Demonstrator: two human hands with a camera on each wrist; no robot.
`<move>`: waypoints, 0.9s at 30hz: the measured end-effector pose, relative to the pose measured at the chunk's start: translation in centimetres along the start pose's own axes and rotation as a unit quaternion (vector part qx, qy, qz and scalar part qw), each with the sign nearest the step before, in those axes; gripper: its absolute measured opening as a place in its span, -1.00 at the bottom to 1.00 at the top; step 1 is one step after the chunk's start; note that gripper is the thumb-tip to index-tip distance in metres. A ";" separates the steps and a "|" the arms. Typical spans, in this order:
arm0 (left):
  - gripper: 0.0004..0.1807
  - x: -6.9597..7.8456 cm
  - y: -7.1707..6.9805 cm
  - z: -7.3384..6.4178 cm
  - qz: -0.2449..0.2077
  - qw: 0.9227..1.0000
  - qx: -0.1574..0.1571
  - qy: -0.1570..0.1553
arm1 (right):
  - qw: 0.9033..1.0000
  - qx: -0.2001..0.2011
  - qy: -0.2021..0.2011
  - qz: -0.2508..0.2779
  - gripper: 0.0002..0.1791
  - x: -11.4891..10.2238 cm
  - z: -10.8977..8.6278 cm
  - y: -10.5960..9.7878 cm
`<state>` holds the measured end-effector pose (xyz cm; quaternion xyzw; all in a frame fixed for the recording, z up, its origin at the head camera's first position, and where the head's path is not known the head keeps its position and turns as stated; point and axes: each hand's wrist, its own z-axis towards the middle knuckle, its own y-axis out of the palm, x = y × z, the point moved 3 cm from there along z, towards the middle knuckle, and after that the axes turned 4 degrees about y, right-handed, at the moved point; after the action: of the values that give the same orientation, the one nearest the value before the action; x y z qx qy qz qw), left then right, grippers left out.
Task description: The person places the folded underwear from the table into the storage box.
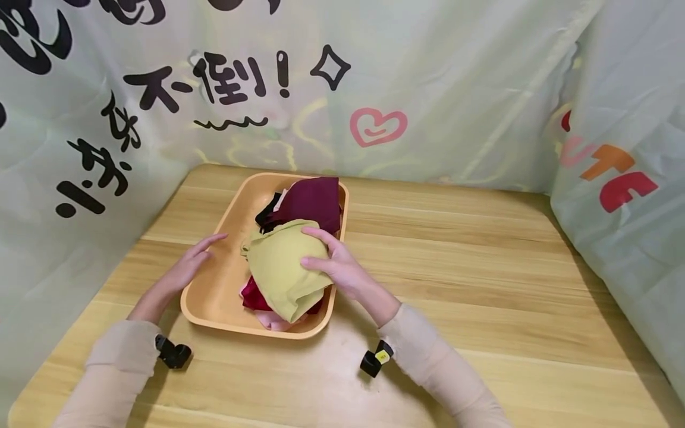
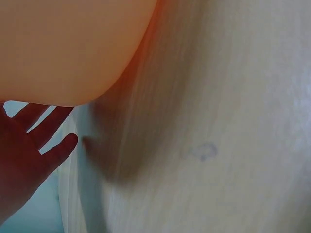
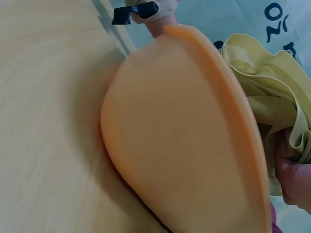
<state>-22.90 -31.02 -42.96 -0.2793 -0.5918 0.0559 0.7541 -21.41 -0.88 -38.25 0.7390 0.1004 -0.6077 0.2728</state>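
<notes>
An orange plastic tray (image 1: 219, 291) holds a small pile of folded fabric. My right hand (image 1: 342, 266) grips a yellow cloth (image 1: 286, 261) at its right side, thumb on top, above the pile. In the right wrist view the bunched yellow cloth (image 3: 262, 97) shows beyond the tray wall. My left hand (image 1: 184, 267) touches the tray's left rim with its fingers extended. In the left wrist view this hand (image 2: 29, 141) has its fingers spread beside the tray wall. Below the yellow cloth lies a red cloth (image 1: 253, 295) and a pink one (image 1: 273, 321).
A dark maroon cloth (image 1: 310, 205) and a black piece (image 1: 266, 213) lie in the tray's far end. The tray stands on a wooden table (image 1: 455, 267), left of its middle. White printed curtains (image 1: 455, 89) enclose the table at the back and sides.
</notes>
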 end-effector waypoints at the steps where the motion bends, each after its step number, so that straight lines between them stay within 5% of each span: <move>1: -0.51 0.0 0.0 0.0 -0.001 1.000 0.000 0.000 | 1.000 -0.001 0.002 -0.005 -0.34 0.1 0.1 0.2; 11: -0.52 0.2 0.2 -0.2 0.005 1.000 0.004 -0.001 | 0.998 -0.002 0.019 -0.052 -0.33 1.5 0.9 0.8; 14: -0.52 0.1 0.2 -0.2 0.005 1.000 0.002 -0.004 | 0.994 0.013 0.014 -0.103 -0.34 1.7 1.1 0.8; 17: -0.52 0.1 0.3 -0.2 0.002 1.000 0.000 -0.008 | 0.980 0.039 0.006 -0.196 -0.35 1.7 1.1 0.9; 21: -0.51 0.2 0.4 -0.3 -0.002 1.000 -0.001 -0.011 | 0.948 0.065 -0.003 -0.311 -0.35 1.4 1.0 1.1; 27: -0.52 0.3 0.3 -0.2 -0.001 1.000 0.001 -0.009 | 0.909 0.061 -0.005 -0.411 -0.31 0.5 0.4 1.0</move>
<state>-22.54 -30.71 -42.88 -0.2779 -0.5986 0.0584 0.7491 -21.13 -2.04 -38.49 0.6446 0.3570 -0.6744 -0.0464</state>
